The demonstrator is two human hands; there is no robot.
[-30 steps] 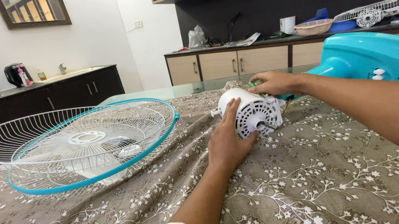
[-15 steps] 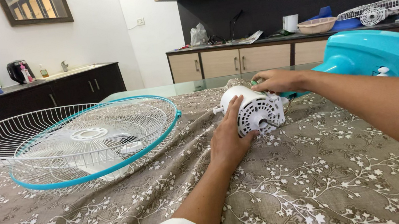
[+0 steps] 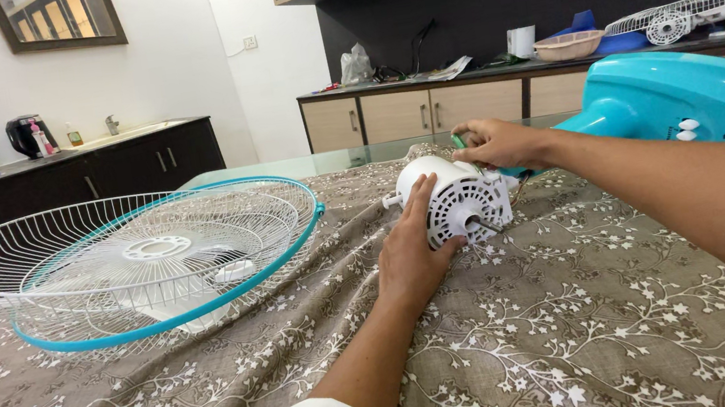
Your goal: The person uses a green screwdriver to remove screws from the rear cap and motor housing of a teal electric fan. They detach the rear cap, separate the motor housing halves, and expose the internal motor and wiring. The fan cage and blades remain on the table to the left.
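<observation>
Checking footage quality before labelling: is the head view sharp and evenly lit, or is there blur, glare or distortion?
Head view: sharp on the left hand, right hand and white fan motor; soft, even light with faint shadows on the patterned tablecloth; wide-angle stretching enlarges the sleeves at the edges; no strong glare.
</observation>
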